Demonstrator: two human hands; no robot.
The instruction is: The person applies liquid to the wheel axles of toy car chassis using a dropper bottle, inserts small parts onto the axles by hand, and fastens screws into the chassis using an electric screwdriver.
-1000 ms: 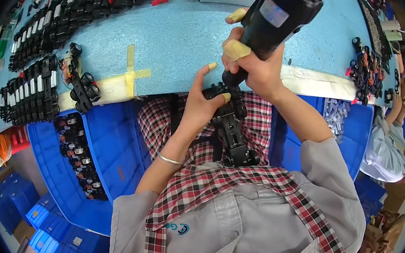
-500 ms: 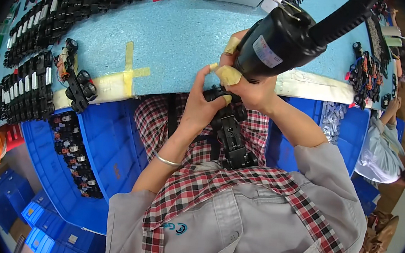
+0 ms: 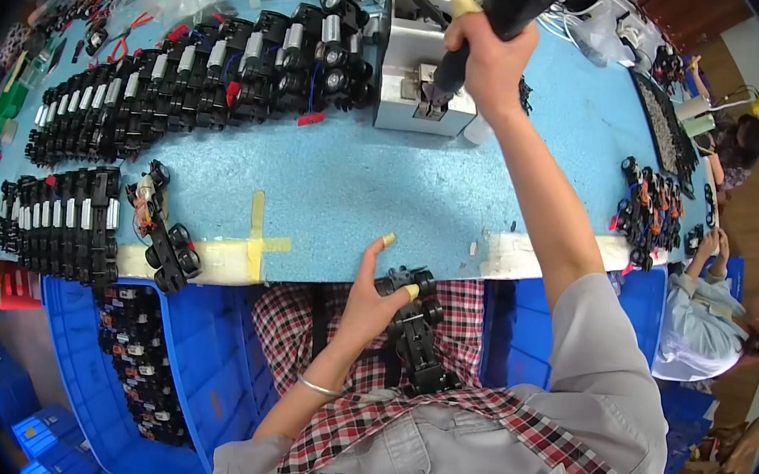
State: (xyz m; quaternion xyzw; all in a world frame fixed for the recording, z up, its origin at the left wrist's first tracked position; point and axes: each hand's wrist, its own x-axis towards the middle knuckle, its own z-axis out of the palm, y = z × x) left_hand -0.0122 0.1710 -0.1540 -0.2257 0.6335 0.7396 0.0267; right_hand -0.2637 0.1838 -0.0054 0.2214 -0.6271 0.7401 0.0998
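My left hand (image 3: 371,303) grips a black toy car chassis (image 3: 424,345) over my lap, at the table's front edge. Its thumb lies on the chassis and the index finger stretches away from it. Yellow tape wraps the tips of both. Farther out, my right hand (image 3: 502,57) is closed round a black electric screwdriver (image 3: 518,5). The driver's lower end reaches down to the front of a grey-white metal box (image 3: 418,119), likely a screw feeder. Whether the bit touches anything there is too small to tell.
Rows of black chassis (image 3: 203,70) with silver motors fill the left. A wired chassis (image 3: 158,228) sits at the front edge. Blue bins (image 3: 210,349) flank my lap. More wired chassis (image 3: 655,210) and a dark tray (image 3: 655,127) stand right. Another person (image 3: 713,318) sits beyond.
My right hand has carried the screwdriver away from the chassis, forward to the metal box. My left hand still holds the chassis. The view has tilted up to show more of the table.
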